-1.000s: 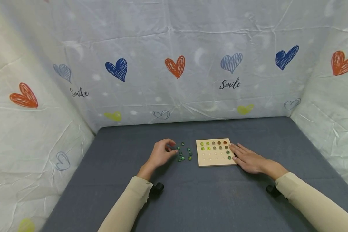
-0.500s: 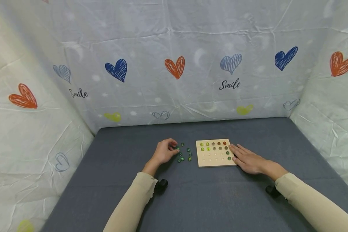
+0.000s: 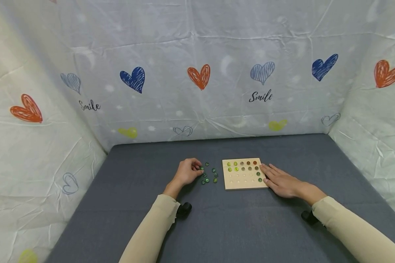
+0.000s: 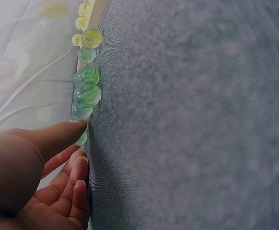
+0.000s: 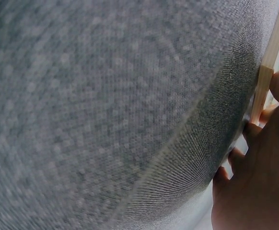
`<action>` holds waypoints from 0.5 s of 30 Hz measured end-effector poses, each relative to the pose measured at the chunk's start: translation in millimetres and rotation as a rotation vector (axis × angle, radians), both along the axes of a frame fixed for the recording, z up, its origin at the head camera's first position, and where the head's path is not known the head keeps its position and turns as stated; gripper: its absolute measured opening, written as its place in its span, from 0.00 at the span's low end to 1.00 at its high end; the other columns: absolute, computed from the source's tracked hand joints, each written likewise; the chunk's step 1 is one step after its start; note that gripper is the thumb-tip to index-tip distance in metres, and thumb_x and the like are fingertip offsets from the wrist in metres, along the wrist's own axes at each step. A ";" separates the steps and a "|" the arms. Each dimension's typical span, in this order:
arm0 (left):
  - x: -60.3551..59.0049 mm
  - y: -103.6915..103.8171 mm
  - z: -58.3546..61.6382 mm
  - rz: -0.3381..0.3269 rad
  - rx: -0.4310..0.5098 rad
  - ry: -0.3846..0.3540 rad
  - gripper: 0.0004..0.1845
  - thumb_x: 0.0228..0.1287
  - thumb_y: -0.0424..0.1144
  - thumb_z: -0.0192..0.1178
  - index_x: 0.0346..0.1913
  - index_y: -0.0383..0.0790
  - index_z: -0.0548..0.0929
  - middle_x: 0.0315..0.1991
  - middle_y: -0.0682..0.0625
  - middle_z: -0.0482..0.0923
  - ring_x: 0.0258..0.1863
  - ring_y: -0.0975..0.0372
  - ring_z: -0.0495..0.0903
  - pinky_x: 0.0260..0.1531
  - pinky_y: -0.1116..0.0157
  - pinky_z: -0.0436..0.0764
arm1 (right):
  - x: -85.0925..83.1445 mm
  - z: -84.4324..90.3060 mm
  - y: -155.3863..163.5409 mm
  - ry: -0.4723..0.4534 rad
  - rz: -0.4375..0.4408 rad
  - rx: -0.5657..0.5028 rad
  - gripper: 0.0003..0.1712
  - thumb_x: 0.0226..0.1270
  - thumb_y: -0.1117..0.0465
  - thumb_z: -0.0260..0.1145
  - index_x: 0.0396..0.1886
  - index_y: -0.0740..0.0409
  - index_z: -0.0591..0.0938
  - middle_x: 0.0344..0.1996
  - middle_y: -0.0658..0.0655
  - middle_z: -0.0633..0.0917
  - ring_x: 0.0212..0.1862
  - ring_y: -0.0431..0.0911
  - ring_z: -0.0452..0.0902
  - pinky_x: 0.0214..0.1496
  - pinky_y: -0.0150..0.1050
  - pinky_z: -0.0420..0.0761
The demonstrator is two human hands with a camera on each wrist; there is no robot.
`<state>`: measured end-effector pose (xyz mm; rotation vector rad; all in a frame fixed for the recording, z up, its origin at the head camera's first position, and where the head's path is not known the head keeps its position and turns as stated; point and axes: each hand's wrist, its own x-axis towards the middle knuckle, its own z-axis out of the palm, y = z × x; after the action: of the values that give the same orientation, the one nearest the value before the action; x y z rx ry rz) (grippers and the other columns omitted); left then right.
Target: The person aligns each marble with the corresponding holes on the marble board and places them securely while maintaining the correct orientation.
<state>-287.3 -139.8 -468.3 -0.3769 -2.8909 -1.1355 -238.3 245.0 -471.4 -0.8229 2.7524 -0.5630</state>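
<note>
My left hand point(image 3: 185, 172) is at the left side of a loose group of green glass marbles point(image 3: 207, 180). Its thumb and fingers pinch a green marble point(image 4: 82, 139), which the thumb partly hides in the left wrist view. To the right lies a pale wooden board point(image 3: 238, 185) with rows of round hollows. Yellow, brownish, red and green marbles point(image 3: 236, 169) fill its two far rows. Two green marbles point(image 3: 259, 176) sit at the right end of the nearer rows. My right hand point(image 3: 283, 182) rests with straight fingers against the board's right edge.
A dark grey cloth point(image 3: 217, 226) covers the table. White curtains point(image 3: 164, 106) printed with hearts stand behind and at both sides. Each wrist wears a black camera mount point(image 3: 184, 210).
My left hand has moved slightly right to the marbles, and its thumb and fingers have closed on one. The right hand and the board stay in place.
</note>
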 end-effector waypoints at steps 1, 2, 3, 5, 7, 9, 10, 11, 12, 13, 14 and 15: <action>0.1 0.0 -0.5 -0.002 0.000 0.003 0.09 0.65 0.32 0.70 0.46 0.34 0.86 0.36 0.47 0.82 0.33 0.59 0.79 0.37 0.59 0.79 | -0.9 -1.7 0.6 0.001 -0.003 0.005 0.35 0.87 0.48 0.43 0.82 0.63 0.52 0.81 0.66 0.52 0.80 0.69 0.42 0.76 0.65 0.48; 0.1 0.0 -0.9 -0.003 0.001 0.006 0.09 0.65 0.32 0.70 0.46 0.33 0.86 0.35 0.47 0.82 0.32 0.59 0.79 0.37 0.59 0.79 | -1.5 -3.2 1.1 0.002 -0.005 0.014 0.36 0.87 0.48 0.42 0.82 0.62 0.52 0.81 0.66 0.51 0.80 0.68 0.41 0.77 0.64 0.48; 0.0 0.2 -1.2 -0.003 0.003 0.005 0.09 0.65 0.32 0.70 0.46 0.33 0.86 0.35 0.47 0.82 0.32 0.60 0.78 0.36 0.59 0.79 | -2.1 -4.7 1.6 0.001 -0.005 0.018 0.36 0.87 0.47 0.42 0.83 0.62 0.51 0.82 0.65 0.51 0.80 0.67 0.41 0.77 0.64 0.48; 0.2 0.9 -0.8 0.000 0.007 0.002 0.09 0.65 0.32 0.70 0.45 0.33 0.86 0.35 0.47 0.81 0.32 0.60 0.78 0.36 0.59 0.79 | -1.6 -3.9 1.3 0.003 -0.005 0.015 0.36 0.87 0.47 0.42 0.82 0.62 0.51 0.81 0.65 0.51 0.80 0.68 0.41 0.77 0.64 0.48; 0.4 1.7 -0.3 0.002 0.009 0.004 0.08 0.65 0.31 0.70 0.45 0.33 0.86 0.35 0.47 0.81 0.31 0.60 0.77 0.36 0.59 0.78 | -0.3 -0.9 0.3 0.003 -0.002 0.004 0.36 0.87 0.49 0.43 0.82 0.64 0.52 0.81 0.67 0.51 0.80 0.69 0.42 0.77 0.65 0.48; 0.4 2.8 0.5 0.006 0.005 0.000 0.07 0.65 0.32 0.70 0.44 0.33 0.87 0.34 0.47 0.81 0.31 0.60 0.77 0.36 0.60 0.78 | 1.2 2.2 -1.1 0.006 0.002 0.001 0.35 0.87 0.50 0.44 0.82 0.65 0.53 0.80 0.68 0.52 0.79 0.70 0.42 0.76 0.66 0.48; 0.3 3.2 1.0 0.008 0.003 0.000 0.07 0.65 0.32 0.70 0.44 0.34 0.87 0.34 0.47 0.81 0.31 0.60 0.77 0.36 0.60 0.78 | 2.3 4.6 -2.2 0.006 0.000 0.003 0.35 0.87 0.50 0.44 0.81 0.66 0.53 0.80 0.68 0.52 0.79 0.70 0.43 0.76 0.66 0.49; 0.5 3.6 1.4 0.009 0.001 -0.001 0.07 0.65 0.32 0.70 0.44 0.34 0.87 0.34 0.47 0.81 0.31 0.60 0.77 0.36 0.60 0.78 | 2.9 5.9 -3.1 0.003 -0.003 0.009 0.35 0.87 0.51 0.44 0.81 0.66 0.53 0.80 0.68 0.52 0.79 0.70 0.43 0.77 0.65 0.49; 0.7 3.8 1.6 0.009 -0.002 0.001 0.06 0.65 0.32 0.70 0.43 0.34 0.87 0.34 0.47 0.81 0.30 0.60 0.77 0.35 0.60 0.78 | 3.0 5.8 -3.4 -0.001 -0.008 0.015 0.35 0.87 0.51 0.44 0.82 0.65 0.53 0.81 0.67 0.52 0.80 0.69 0.42 0.77 0.64 0.48; 0.6 3.8 1.2 0.009 -0.005 0.004 0.06 0.66 0.32 0.70 0.42 0.34 0.87 0.33 0.48 0.81 0.30 0.61 0.76 0.35 0.60 0.77 | 3.1 6.1 -3.8 -0.003 -0.007 0.017 0.35 0.87 0.51 0.44 0.81 0.65 0.53 0.81 0.67 0.52 0.80 0.69 0.42 0.77 0.64 0.48; 0.7 3.8 0.8 0.009 -0.006 0.006 0.06 0.66 0.32 0.70 0.42 0.35 0.87 0.33 0.48 0.81 0.30 0.61 0.76 0.35 0.60 0.77 | 3.2 6.0 -4.0 -0.003 -0.007 0.020 0.35 0.87 0.51 0.44 0.81 0.65 0.53 0.81 0.68 0.52 0.80 0.69 0.42 0.77 0.64 0.48; 0.9 3.5 0.2 0.008 -0.005 0.008 0.05 0.66 0.32 0.70 0.41 0.35 0.86 0.33 0.48 0.81 0.30 0.61 0.76 0.35 0.60 0.77 | 3.2 5.9 -4.2 -0.002 -0.006 0.019 0.34 0.87 0.51 0.45 0.81 0.66 0.53 0.81 0.68 0.52 0.79 0.69 0.42 0.77 0.64 0.48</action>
<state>-286.4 -136.3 -468.1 -0.3692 -2.8864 -1.1224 -235.1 240.8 -465.6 -0.8102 2.7550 -0.5380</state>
